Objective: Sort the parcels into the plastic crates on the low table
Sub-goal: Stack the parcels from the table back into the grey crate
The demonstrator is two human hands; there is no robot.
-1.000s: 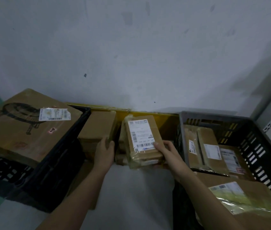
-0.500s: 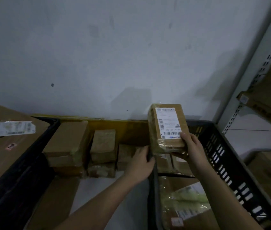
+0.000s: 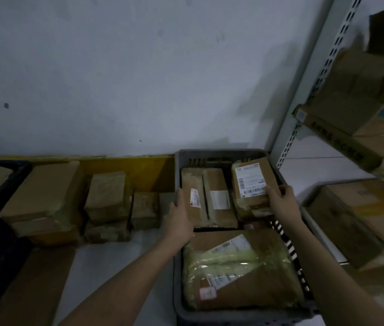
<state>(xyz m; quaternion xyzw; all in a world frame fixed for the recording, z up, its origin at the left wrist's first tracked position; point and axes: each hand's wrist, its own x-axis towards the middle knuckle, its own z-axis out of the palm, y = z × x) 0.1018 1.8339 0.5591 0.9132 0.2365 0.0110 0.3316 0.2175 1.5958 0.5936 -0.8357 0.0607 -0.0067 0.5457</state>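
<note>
Pinched in our right hand [image 3: 281,200], thumb on its white shipping label [image 3: 250,180] and fingers curled round its near right corner, a small labelled parcel [image 3: 252,184] leans tilted in the far right corner of the grey plastic crate [image 3: 177,274]. Our left hand [image 3: 178,215] rests on that crate's left rim with fingers fairly straight, gripping nothing that we can make out.

Inside the crate, just left of the held parcel, two narrow brown parcels [image 3: 206,196] lie side by side against the far wall. Nearer to us in the same crate lies a large flat parcel [image 3: 240,269], partly wrapped in clear yellowish film.

Left of the crate, several brown boxes [image 3: 106,196] sit against a yellow board [image 3: 148,170], and farther left is a black crate [image 3: 2,184]. Right of the crate stands a metal shelf rack [image 3: 304,95] loaded with cardboard cartons [image 3: 360,95].
</note>
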